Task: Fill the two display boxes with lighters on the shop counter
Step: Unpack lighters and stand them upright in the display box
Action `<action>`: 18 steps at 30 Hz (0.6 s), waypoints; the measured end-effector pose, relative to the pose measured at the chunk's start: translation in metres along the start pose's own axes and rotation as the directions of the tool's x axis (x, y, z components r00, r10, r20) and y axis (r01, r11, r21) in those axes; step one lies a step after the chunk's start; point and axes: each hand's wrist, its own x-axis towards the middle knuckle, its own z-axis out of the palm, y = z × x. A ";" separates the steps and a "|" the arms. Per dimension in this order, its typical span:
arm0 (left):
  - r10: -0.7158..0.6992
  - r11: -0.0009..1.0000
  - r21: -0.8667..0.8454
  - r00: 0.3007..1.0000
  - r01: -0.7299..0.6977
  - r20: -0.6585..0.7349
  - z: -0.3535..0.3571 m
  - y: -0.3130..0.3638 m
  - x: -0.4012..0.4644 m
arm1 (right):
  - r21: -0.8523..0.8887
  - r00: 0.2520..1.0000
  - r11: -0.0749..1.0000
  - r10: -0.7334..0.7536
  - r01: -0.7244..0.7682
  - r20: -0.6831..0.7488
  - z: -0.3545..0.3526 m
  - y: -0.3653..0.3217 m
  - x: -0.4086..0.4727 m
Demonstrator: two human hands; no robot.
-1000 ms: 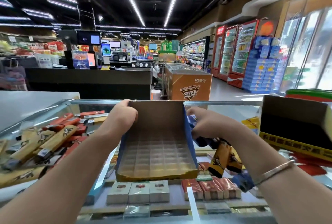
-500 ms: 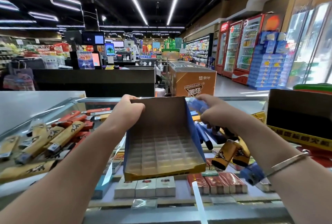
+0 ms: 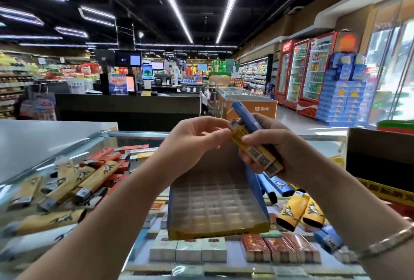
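Above the counter glass, both hands share a small bundle of lighters, and no slot is filled yet.

At the grip, the right hand (image 3: 284,156) is curled round a bundle of lighters (image 3: 255,152): two yellow ones and at least one blue one show, and more may be hidden in the palm. The left hand (image 3: 192,143) pinches the top of a yellow one between thumb and fingertips, probably to draw it out. Just below sits the first display box (image 3: 215,208), its grid of slots bare; the second display box (image 3: 380,163) stands to the right, its inside too dark to judge. So nearly all the filling is left. Loose on the counter (image 3: 40,143): a left-hand pile of lighters (image 3: 78,181), a dozen or more in yellow and red, and roughly six right-hand lighters (image 3: 298,210) in blue and yellow.
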 end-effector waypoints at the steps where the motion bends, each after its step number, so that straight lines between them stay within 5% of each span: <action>1: -0.026 1.000 -0.005 0.999 0.026 0.025 0.000 -0.001 0.000 | -0.005 1.000 1.000 -0.002 0.002 0.005 0.000 0.001 0.000; 11: -0.114 0.975 -0.200 0.991 0.099 -0.069 -0.013 0.008 0.006 | 0.036 0.997 0.998 -0.047 0.050 -0.068 0.008 0.013 0.007; 14: 0.001 0.999 -0.039 0.979 -0.009 -0.206 -0.031 0.011 0.009 | 0.009 0.988 0.998 -0.053 0.055 -0.142 0.005 0.015 0.009; 18: 0.156 0.966 0.237 0.963 -0.102 -0.221 -0.044 -0.004 -0.003 | -0.198 0.983 0.979 -0.089 0.056 -0.161 0.008 0.019 0.011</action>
